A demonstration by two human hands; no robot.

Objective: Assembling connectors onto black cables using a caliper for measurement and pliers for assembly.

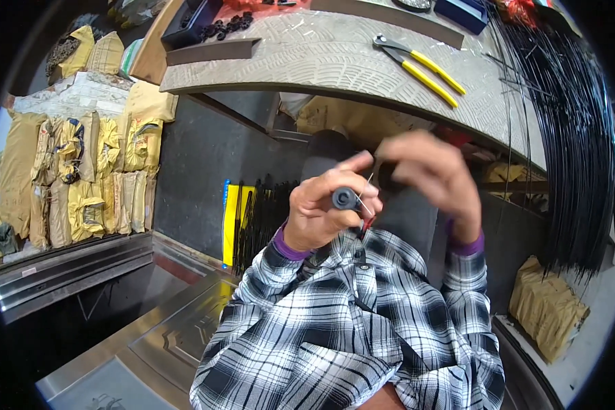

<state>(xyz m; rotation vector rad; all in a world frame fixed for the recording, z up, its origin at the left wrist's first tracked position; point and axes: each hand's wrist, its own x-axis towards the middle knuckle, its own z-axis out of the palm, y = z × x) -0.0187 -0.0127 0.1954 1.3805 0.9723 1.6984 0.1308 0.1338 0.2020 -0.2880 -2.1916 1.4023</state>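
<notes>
My left hand [312,217] is closed around a black rod-like piece [345,198], in front of my chest. The round end of the piece points up at me and has a ring with a dark centre. A thin pale strand shows beside it at the fingers, and a small red bit [367,223] peeks out below them. To the right, my right hand [430,167] is raised and smeared by motion, so its fingers and anything in them cannot be made out. Pincers with yellow handles [427,72] lie on the bench beyond both hands.
The grey bench [307,58] spans the far side. A large bundle of thin black rods [574,137] hangs over its right end. Black small parts [232,26] lie at its far left. Wrapped packages [82,178] are stacked at left, near a yellow strip [231,225].
</notes>
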